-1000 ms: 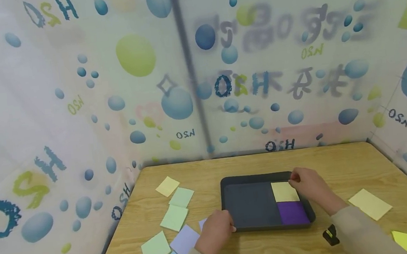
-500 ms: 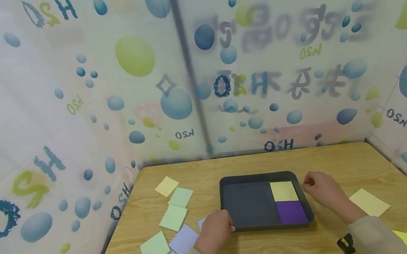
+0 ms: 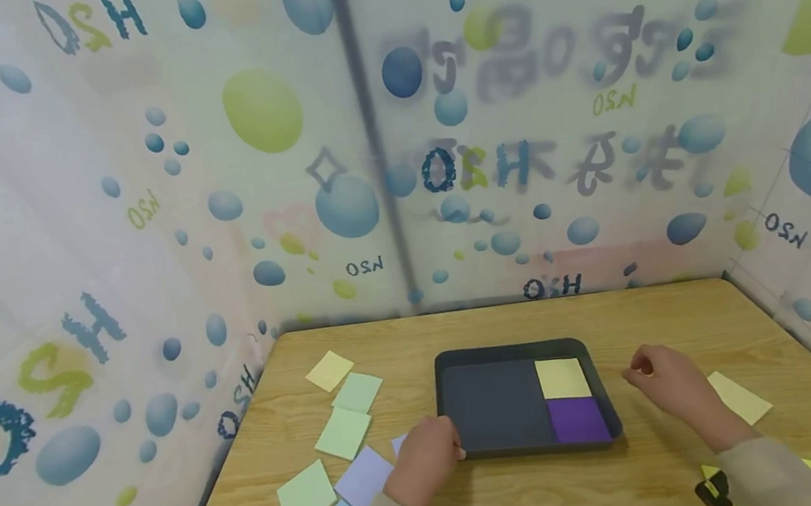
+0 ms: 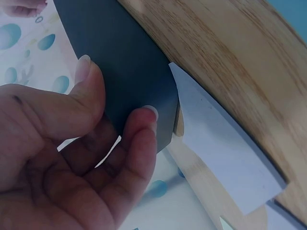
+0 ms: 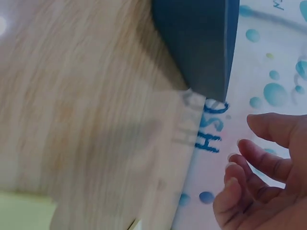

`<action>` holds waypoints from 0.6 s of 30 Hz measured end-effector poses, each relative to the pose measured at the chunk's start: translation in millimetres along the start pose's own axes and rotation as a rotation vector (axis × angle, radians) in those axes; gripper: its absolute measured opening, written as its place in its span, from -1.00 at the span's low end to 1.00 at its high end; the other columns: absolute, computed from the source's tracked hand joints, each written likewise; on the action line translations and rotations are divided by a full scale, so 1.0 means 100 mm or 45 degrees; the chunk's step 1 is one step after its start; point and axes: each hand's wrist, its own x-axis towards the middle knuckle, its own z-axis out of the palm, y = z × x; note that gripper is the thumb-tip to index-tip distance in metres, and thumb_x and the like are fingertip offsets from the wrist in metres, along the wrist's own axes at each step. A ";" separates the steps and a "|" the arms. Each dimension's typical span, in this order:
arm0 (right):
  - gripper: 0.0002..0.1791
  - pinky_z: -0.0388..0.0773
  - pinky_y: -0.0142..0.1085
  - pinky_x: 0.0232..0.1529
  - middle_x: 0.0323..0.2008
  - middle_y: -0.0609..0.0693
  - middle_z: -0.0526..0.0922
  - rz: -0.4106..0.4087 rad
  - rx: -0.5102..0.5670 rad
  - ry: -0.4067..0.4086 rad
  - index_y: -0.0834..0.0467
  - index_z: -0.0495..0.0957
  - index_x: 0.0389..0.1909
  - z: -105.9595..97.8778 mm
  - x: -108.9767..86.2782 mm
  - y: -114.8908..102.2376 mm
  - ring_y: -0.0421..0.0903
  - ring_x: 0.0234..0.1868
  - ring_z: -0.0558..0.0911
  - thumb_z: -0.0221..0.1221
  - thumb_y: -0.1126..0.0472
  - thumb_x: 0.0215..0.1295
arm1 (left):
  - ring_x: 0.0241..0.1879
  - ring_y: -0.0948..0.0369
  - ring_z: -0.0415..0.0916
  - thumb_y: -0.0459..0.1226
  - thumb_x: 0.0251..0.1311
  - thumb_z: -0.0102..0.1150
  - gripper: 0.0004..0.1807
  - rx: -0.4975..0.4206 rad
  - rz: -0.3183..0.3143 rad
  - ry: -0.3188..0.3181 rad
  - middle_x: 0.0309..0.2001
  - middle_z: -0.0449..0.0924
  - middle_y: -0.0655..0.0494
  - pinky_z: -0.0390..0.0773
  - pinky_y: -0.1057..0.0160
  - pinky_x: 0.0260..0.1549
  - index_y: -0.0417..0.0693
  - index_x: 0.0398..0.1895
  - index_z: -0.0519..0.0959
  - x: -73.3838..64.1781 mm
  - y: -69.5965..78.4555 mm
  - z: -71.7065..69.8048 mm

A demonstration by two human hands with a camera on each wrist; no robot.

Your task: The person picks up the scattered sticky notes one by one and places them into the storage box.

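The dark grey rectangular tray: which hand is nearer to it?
Left. The left hand grips the tray at its near left corner; the right hand is apart, off its right side.

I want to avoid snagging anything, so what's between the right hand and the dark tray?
Only bare wooden tabletop shows between the right hand and the right side of the dark tray; the head view shows it.

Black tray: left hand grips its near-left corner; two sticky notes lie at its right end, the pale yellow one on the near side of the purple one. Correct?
Order is reversed: in the head view the purple sticky note is the near one, the pale yellow sticky note the far one. The rest stands.
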 end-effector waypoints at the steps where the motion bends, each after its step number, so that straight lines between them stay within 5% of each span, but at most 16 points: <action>1: -0.71 0.58 0.09 -0.18 -0.20 0.28 0.67 0.000 -0.005 0.002 0.36 0.57 -0.19 -0.01 -0.01 0.03 0.19 -0.16 0.63 0.22 0.15 0.36 | -0.48 0.28 0.62 -0.29 0.08 0.48 -0.91 -0.005 0.006 0.001 -0.50 0.73 0.17 0.58 0.34 -0.50 -0.06 -0.52 0.76 0.00 0.00 0.00; 18: -0.39 0.58 0.13 -0.17 -0.13 0.54 0.58 0.151 -0.037 -0.127 0.60 0.45 -0.09 -0.16 -0.13 0.77 0.41 -0.12 0.59 0.22 0.01 0.39 | -0.40 0.22 0.68 -0.30 0.07 0.49 -0.96 -0.003 -0.018 -0.022 -0.43 0.76 0.13 0.63 0.30 -0.45 -0.07 -0.45 0.78 -0.02 0.04 -0.04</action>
